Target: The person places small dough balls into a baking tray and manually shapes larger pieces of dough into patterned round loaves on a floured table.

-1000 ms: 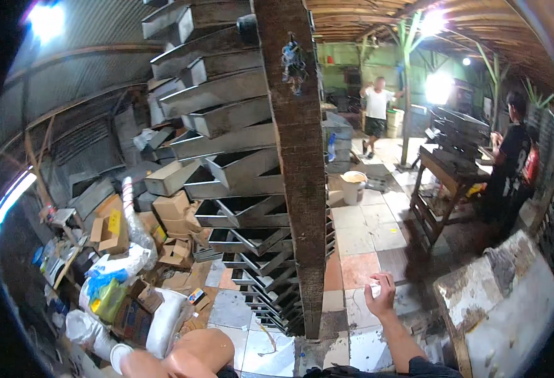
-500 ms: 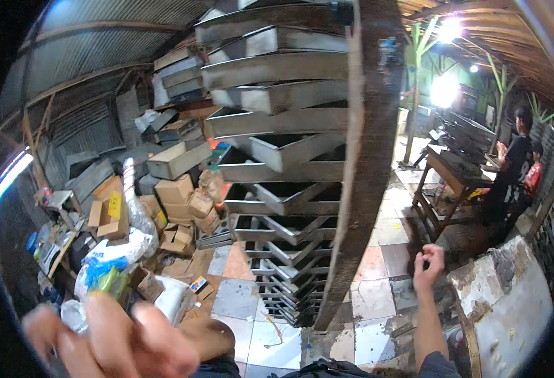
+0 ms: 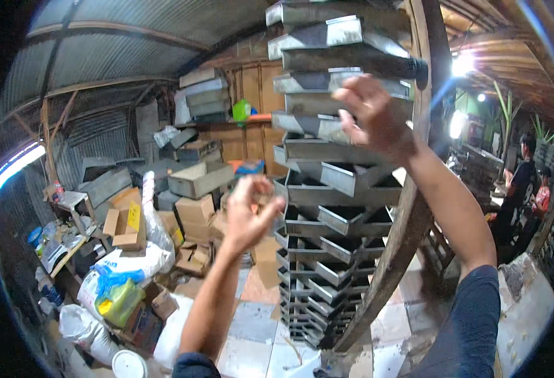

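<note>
A tall stack of grey metal trays (image 3: 340,150), laid crosswise over one another, rises in front of me. My right hand (image 3: 371,116) is raised before its upper part. The thumb stands apart from the half-bent fingers, and nothing shows between them; I cannot tell whether it touches a tray. Left of the stack, my left hand (image 3: 250,213) is held up lower down. Its fingers are curved and spread from the thumb, with nothing in them.
A wooden post (image 3: 419,183) stands against the stack's right side. Cardboard boxes (image 3: 126,223), plastic bags (image 3: 116,283) and more trays (image 3: 201,179) crowd the left. A white bucket (image 3: 129,365) is at the lower left. Two people (image 3: 521,189) stand at the far right.
Both hands have risen toward the stack: the right from low on the right, the left from the lower left corner. The view has tilted up, and the stack now appears farther right.
</note>
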`<move>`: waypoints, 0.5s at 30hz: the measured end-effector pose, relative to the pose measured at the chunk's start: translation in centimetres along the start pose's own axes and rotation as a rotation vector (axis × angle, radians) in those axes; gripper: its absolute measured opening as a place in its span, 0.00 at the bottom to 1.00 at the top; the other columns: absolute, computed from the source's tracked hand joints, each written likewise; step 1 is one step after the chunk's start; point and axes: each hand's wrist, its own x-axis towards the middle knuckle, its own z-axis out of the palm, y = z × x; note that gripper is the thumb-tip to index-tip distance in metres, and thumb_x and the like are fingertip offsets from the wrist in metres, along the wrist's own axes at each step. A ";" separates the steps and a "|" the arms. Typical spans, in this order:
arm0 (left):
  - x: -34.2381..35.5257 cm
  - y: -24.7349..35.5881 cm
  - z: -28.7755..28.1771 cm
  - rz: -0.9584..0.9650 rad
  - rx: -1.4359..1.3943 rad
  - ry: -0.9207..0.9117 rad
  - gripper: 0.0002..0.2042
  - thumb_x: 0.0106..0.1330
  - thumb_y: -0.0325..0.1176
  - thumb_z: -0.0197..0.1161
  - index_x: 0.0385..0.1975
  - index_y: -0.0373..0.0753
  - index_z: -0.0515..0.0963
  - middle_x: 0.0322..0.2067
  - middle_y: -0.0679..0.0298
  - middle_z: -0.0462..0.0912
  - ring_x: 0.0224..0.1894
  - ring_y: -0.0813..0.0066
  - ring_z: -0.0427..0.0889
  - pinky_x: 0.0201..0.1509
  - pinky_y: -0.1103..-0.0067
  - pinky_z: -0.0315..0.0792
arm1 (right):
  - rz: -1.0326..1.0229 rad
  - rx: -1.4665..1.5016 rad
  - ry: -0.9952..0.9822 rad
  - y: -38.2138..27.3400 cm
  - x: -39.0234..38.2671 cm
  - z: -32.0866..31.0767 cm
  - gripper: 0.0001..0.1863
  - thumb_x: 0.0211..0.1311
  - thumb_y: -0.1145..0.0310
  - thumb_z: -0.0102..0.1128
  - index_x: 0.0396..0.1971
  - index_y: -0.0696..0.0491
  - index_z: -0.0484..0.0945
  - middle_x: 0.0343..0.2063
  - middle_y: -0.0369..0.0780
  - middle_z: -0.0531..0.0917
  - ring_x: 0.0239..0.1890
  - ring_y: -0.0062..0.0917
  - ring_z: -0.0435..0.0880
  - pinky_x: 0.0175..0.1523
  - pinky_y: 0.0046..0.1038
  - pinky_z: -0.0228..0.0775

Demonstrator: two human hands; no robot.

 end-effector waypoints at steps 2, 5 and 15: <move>-2.5 -2.6 0.2 0.040 0.183 -0.065 0.21 0.54 0.42 0.76 0.42 0.37 0.77 0.40 0.58 0.79 0.47 0.61 0.80 0.54 0.68 0.73 | -0.009 -0.091 -0.043 1.4 3.5 3.5 0.21 0.47 0.74 0.67 0.44 0.53 0.75 0.39 0.44 0.75 0.46 0.38 0.80 0.53 0.39 0.78; -5.2 -4.3 1.8 -0.011 0.224 -0.191 0.22 0.54 0.44 0.75 0.43 0.37 0.77 0.42 0.54 0.79 0.51 0.52 0.80 0.58 0.64 0.72 | 0.247 -0.163 -0.092 6.4 6.5 8.2 0.20 0.49 0.73 0.64 0.46 0.54 0.75 0.43 0.46 0.77 0.50 0.42 0.80 0.54 0.41 0.81; 0.2 -10.4 1.5 0.148 0.248 -0.188 0.32 0.53 0.46 0.75 0.54 0.35 0.73 0.59 0.47 0.74 0.65 0.48 0.72 0.70 0.62 0.65 | 0.565 -0.246 0.029 13.6 16.5 16.0 0.28 0.54 0.61 0.68 0.56 0.46 0.73 0.57 0.49 0.76 0.59 0.44 0.77 0.60 0.44 0.73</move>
